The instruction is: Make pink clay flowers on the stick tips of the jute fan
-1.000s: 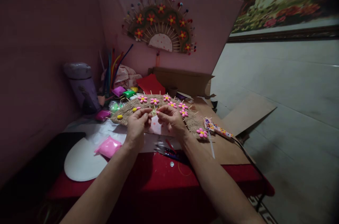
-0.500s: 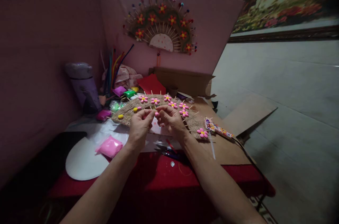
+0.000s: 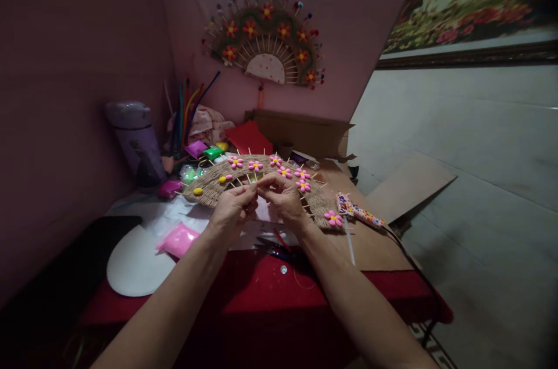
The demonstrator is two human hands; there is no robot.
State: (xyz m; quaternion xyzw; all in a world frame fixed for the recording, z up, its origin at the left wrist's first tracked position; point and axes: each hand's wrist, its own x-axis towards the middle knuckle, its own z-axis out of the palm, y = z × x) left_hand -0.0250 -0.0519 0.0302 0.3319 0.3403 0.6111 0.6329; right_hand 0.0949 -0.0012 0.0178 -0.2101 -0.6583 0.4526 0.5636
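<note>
My left hand (image 3: 235, 206) and my right hand (image 3: 281, 197) meet at the fingertips, thumbs and forefingers closed in a pinch over the near edge of a woven twine fan (image 3: 209, 190). A small pink lump of clay showed between these fingers a moment ago; now the fingers hide it. Pink clay flowers with yellow centres, among them a flower (image 3: 333, 218) at the right end, dot the fan. On its left part sit a bare yellow dot (image 3: 197, 191) and another yellow dot (image 3: 222, 179) with one pink petal beside it. Thin sticks poke out around the fan.
A pink clay packet (image 3: 178, 240) and a white disc (image 3: 137, 261) lie left of my forearm. Dark-handled scissors (image 3: 274, 248) and a clear gem (image 3: 283, 269) are between my arms. A patterned glue gun (image 3: 360, 213) rests at right. Behind stand a purple bottle (image 3: 136, 145) and a finished fan (image 3: 265, 38).
The pink lump between my fingertips has gone out of sight behind them. My left hand has turned slightly and its fingers have curled in; the fan lies as before.
</note>
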